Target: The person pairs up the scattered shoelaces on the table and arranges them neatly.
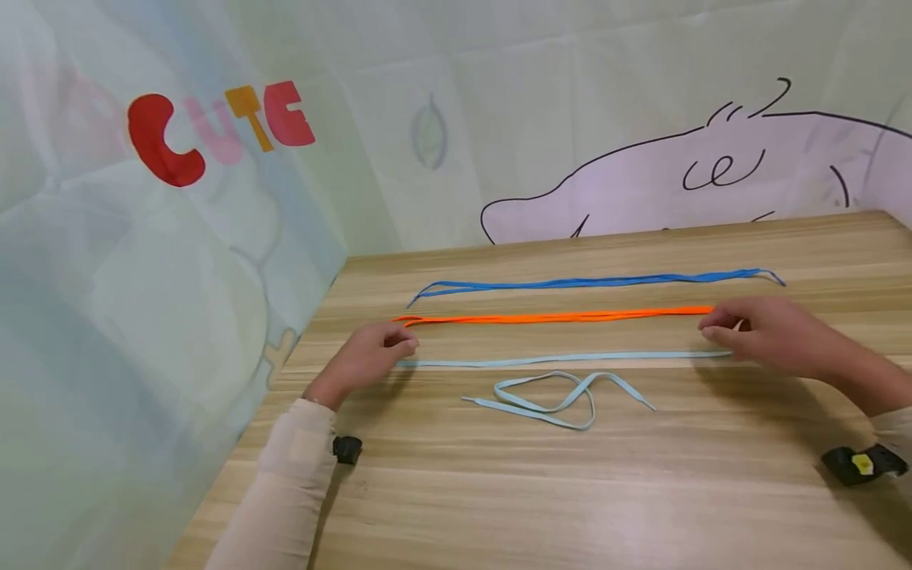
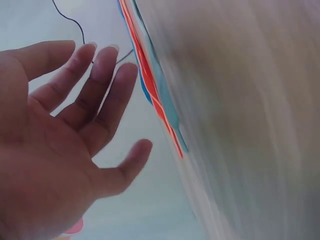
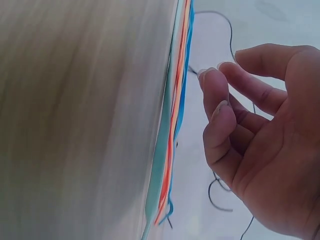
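A pale blue shoelace (image 1: 570,359) lies straight across the wooden table, between my two hands. My left hand (image 1: 366,358) hovers at its left end, and the left wrist view shows loosely bent fingers with nothing between them. At the other end my right hand (image 1: 777,336) is held above the table, fingers relaxed, the palm holding nothing in the right wrist view. Behind the pale lace runs a doubled orange shoelace (image 1: 556,318), whose right end is overlapped by my right hand. Farther back stretches a doubled blue shoelace (image 1: 584,283).
Nearer to me, another pale blue shoelace (image 1: 628,387) lies in loose, crossing loops on the table (image 1: 499,507). Printed cloth (image 1: 442,142) hangs behind the table and along its left side.
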`<state>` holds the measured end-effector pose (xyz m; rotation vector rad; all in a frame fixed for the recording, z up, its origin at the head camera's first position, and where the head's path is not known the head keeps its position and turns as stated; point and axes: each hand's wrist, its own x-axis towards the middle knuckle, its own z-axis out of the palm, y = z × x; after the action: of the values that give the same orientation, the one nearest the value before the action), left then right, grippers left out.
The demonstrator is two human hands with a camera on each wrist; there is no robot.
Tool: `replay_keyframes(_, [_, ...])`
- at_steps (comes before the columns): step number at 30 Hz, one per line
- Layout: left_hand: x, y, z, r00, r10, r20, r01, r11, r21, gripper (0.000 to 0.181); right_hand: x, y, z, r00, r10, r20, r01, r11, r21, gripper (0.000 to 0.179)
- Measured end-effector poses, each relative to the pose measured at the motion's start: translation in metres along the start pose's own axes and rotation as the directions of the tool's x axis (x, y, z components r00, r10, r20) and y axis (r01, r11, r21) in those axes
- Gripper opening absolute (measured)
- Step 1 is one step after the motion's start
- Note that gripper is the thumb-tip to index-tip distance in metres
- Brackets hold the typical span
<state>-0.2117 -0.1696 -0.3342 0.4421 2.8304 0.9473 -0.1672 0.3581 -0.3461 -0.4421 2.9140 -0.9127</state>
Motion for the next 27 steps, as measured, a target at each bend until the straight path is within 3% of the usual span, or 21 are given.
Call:
replay_keyframes(6, [0.002,0.012,0.01,0.998,0.048,0.028,-0.046,0.997,-0.068,0.025,0.005,-0.013,0.009,0.999,-0.034,0.02,0.033,0.998,0.05,0.024])
replay_keyframes(11, [0.004,0.019,0.016,0.989,0.127,0.079,-0.121,0.989,-0.081,0.021,0.009,-0.023,0.013,0.997,-0.05,0.052,0.047,0.997,0.062,0.026])
replay_keyframes(15, [0.002,0.022,0.016,0.98,0.157,0.119,-0.148,0.986,-0.078,0.016,0.015,-0.033,0.015,0.996,-0.054,0.076,0.05,0.997,0.06,0.026])
replay_keyframes(19, [0.001,0.027,0.02,0.964,0.193,0.184,-0.18,0.98,-0.086,0.017,0.019,-0.043,0.015,0.994,-0.075,0.079,0.069,0.995,0.075,0.028])
replay_keyframes(23, [0.001,0.034,0.026,0.945,0.195,0.264,-0.179,0.98,-0.083,0.019,0.021,-0.05,0.014,0.992,-0.1,0.073,0.092,0.991,0.099,0.028])
replay_keyframes(27, [0.004,0.045,0.033,0.931,0.197,0.307,-0.183,0.98,-0.076,0.02,0.02,-0.056,0.013,0.992,-0.109,0.066,0.099,0.986,0.134,0.028])
